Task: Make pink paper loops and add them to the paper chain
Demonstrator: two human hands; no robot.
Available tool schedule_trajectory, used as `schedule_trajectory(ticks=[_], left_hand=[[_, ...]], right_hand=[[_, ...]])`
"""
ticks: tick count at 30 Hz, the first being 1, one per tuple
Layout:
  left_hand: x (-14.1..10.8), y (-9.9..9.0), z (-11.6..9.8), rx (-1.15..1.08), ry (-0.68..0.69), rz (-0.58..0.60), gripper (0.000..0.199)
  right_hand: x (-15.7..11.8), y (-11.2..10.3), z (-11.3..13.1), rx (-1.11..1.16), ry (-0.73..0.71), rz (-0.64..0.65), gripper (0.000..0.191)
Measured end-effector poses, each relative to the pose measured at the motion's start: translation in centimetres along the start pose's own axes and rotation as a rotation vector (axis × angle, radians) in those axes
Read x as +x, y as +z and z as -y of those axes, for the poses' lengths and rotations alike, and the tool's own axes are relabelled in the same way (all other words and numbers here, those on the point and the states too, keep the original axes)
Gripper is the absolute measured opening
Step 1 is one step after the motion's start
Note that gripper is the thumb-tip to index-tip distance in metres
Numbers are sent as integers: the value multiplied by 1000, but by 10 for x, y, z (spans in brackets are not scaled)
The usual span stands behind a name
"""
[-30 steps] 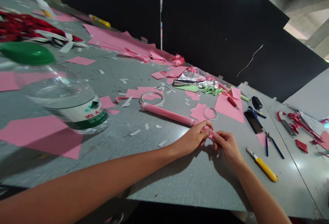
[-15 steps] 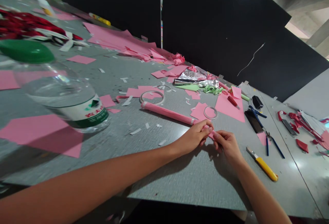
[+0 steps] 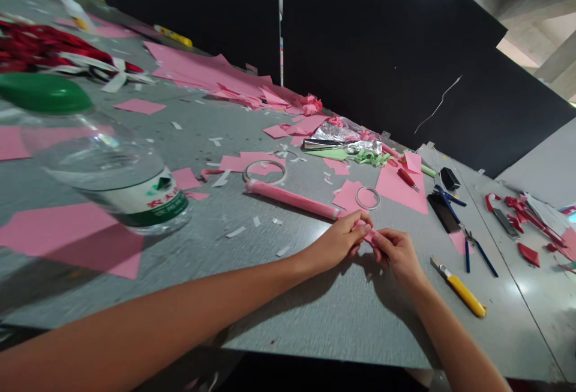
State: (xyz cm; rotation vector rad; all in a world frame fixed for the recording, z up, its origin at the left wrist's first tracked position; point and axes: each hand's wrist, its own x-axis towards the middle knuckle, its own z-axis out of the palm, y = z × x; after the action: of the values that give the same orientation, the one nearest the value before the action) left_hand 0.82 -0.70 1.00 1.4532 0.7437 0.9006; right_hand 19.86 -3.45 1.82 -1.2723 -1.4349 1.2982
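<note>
A long pink paper tube [image 3: 292,199], with whitish tape bands near its far end and its middle, lies slanting across the grey table. My left hand [image 3: 342,237] is closed around its near right end. My right hand [image 3: 396,249] pinches the tip of the same pink paper, close beside the left fingers. Most of the held end is hidden by the fingers. Behind the tube are two tape rings, a larger one [image 3: 264,171] touching pink scraps and a smaller one [image 3: 368,198] on a pink sheet.
A water bottle [image 3: 112,170] with a green cap stands at left. On the right lie a yellow utility knife [image 3: 465,296], blue-handled pliers [image 3: 480,251] and a dark phone [image 3: 443,213]. Pink sheets [image 3: 216,74] and a foil roll [image 3: 342,143] are farther back, before a black wall.
The view has shifted very slightly. Both hands keep their hold on the paper tube, with almost no movement.
</note>
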Motion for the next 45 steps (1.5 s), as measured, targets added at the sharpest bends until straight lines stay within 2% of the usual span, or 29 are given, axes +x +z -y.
schedule_trajectory(ticks=[11,17,29,38,45], left_hand=[[2,0,0,-93,-44,-3,34],[2,-2,-8,-22,-75,-17,36],[0,-2,-12,-23,13,-106,34],[6,-14,-10,62,7,-87,39],[2,-16,-13,148,27,-90,42]], right_hand=[[-2,0,5,-27,-21,-22,48],[-4,1,7,-48,-19,-12,48],[-5,6,12,-52,-55,-1,41],[-1,-2,4,-91,-71,-48,39],[-4,-2,5,-39,-52,3,42]])
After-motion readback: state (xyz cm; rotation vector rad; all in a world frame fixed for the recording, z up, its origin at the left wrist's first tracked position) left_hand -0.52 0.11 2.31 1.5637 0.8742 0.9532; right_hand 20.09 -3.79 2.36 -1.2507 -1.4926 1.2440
